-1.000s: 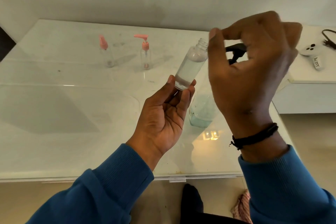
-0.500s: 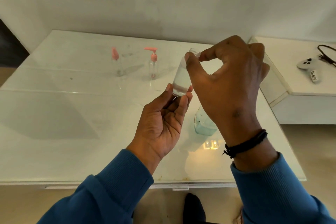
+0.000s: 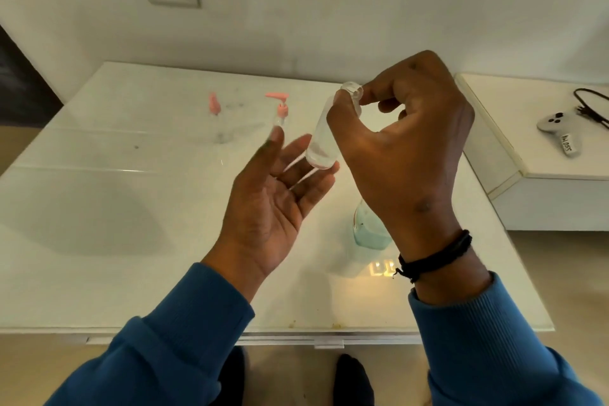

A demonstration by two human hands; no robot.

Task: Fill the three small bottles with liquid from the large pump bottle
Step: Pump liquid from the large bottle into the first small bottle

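A white table (image 3: 99, 208) stood against the wall, with a lower white ledge (image 3: 543, 155) at its right bearing a grey game controller (image 3: 557, 128). The large pump bottle (image 3: 367, 231), holding pale blue liquid, stood on the table, mostly hidden behind the right wrist. The right hand (image 3: 405, 155) pinched the neck of a clear uncapped small bottle (image 3: 324, 138), held tilted above the table. The left hand (image 3: 273, 204) lay spread, palm up, fingers relaxed just below that bottle's base. 2 pink-capped small bottles (image 3: 281, 109) stood farther back, blurred.
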